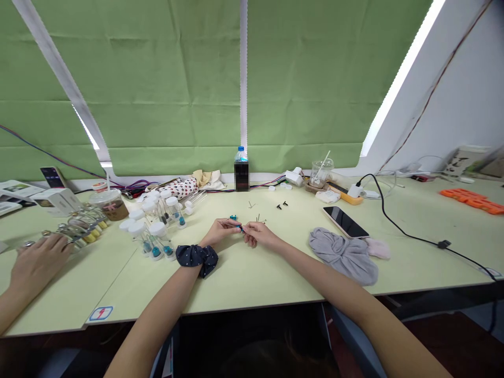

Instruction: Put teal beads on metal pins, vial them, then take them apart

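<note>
My left hand (pixel 216 233), with a dark dotted scrunchie (pixel 197 258) at the wrist, is closed on a small blue part (pixel 239 228). A thin rod also seems to lie along its fingers. The fingertips of my right hand (pixel 260 234) pinch at the same blue part from the other side; its exact shape is mostly hidden. Just beyond my hands lies another small blue piece (pixel 233 217). Several thin metal pins (pixel 258 218) are beside my right hand, with more pins (pixel 252 205) farther back. Small black pieces (pixel 281 205) rest behind them.
White-capped clear vials (pixel 156 230) with blue contents stand left, near a co-worker's hand (pixel 41 262) and a row of small bottles (pixel 84 226). A drink bottle (pixel 241 170) stands behind. To the right are a phone (pixel 345 222), grey cloth (pixel 342 254) and black cable (pixel 409 231).
</note>
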`<control>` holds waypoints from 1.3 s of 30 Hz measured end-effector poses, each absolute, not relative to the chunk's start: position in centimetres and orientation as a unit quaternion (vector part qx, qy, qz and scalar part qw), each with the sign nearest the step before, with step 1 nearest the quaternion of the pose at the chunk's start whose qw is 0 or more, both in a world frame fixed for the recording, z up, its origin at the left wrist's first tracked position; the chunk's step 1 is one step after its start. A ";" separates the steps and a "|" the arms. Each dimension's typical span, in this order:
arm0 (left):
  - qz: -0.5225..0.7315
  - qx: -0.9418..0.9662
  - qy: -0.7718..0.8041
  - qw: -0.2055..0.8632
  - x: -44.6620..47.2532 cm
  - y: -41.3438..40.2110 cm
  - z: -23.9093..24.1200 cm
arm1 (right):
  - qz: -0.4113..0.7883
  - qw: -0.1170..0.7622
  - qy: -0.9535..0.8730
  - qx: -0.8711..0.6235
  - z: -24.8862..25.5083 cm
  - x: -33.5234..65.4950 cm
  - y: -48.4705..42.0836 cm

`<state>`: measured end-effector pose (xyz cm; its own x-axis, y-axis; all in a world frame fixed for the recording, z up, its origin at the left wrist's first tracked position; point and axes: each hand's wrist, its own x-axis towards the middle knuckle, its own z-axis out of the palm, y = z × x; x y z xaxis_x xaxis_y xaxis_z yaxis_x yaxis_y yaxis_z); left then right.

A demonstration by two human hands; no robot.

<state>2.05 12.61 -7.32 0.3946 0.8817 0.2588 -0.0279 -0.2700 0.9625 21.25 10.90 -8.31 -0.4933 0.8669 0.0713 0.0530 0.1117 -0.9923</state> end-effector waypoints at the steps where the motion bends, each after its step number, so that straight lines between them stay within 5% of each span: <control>1: 0.447 0.658 0.323 0.513 2.1 12.6 -7.3 | 0.572 0.356 -0.650 -0.351 -8.3 21.3 10.9; 15: 0.449 0.648 0.310 0.531 2.2 12.9 -7.7 | 0.627 0.329 -0.604 -0.365 -7.5 21.0 10.3; 26: 0.440 0.661 0.337 0.505 2.8 11.9 -7.1 | 0.352 0.472 -0.720 -0.366 -7.2 20.8 9.4; 39: 0.404 0.723 0.316 0.463 2.9 12.1 -7.2 | 0.453 0.512 -0.647 -0.337 -7.4 20.7 9.7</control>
<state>2.94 12.13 -7.21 0.4729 0.8316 0.2912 0.0829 -0.3710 0.9249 20.73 9.67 -7.38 -0.2479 0.9002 0.3581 -0.0272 0.3630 -0.9314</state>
